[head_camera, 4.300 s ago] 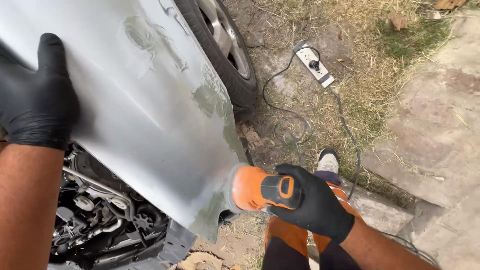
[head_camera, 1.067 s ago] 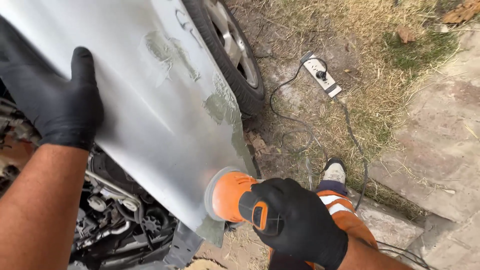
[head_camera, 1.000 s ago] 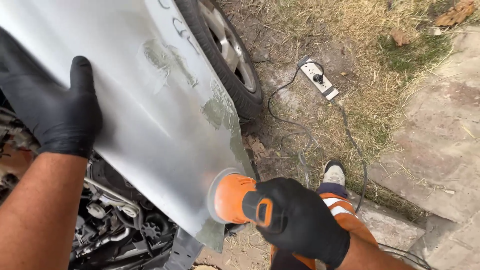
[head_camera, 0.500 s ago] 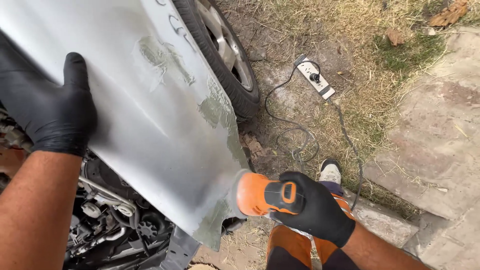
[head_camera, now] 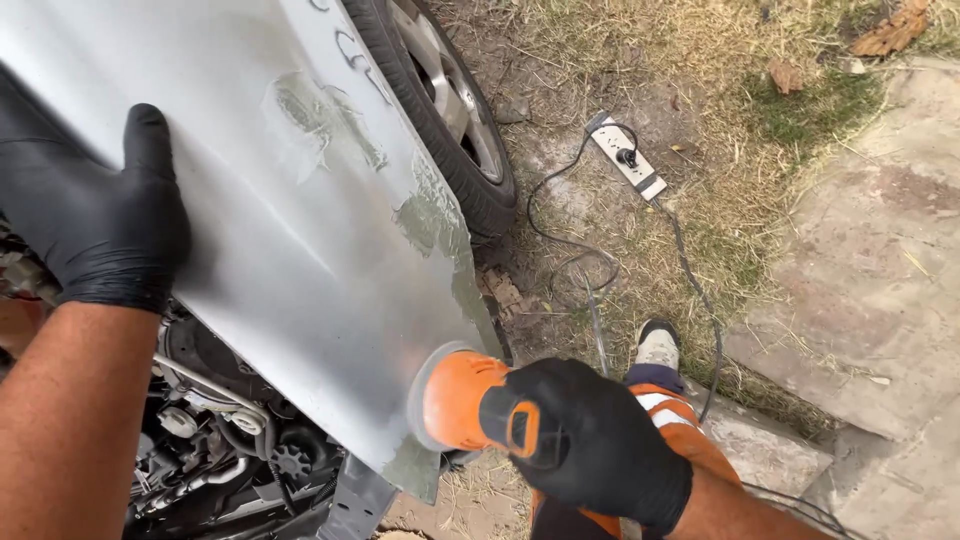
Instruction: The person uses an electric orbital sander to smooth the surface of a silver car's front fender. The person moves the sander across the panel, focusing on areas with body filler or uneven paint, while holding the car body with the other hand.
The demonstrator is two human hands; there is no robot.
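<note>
I see my right hand (head_camera: 600, 450), black-gloved, clenched around the orange sander (head_camera: 465, 400). Its disc lies flat against the fender (head_camera: 300, 230), low on the panel near the bottom edge, below a patch of dull grey-green filler (head_camera: 430, 220). My fingers wrap the sander's body from the side away from the fender, and the thumb sits beside its dark switch.

My left hand (head_camera: 100, 220), also gloved, is open and pressed palm-down on the fender's upper edge, well apart from the sander. It grasps nothing; the fingers are spread over the metal, with the thumb pointing up the panel.

Under the fender's upper edge, below my left forearm, I see the engine bay (head_camera: 220, 450) with hoses and pulleys. On the fender's far side stands the wheel (head_camera: 450, 110), its tyre just beside the filler patch.

Beyond the wheel, on dry grass, lies a white power strip (head_camera: 628, 158) with one plug in it. A dark cable (head_camera: 690, 280) runs from it back toward the fender's lower end, past my shoe (head_camera: 658, 345) and orange trouser leg (head_camera: 670, 420). Stone paving (head_camera: 860, 280) lies beyond the cable, farthest from the fender.
</note>
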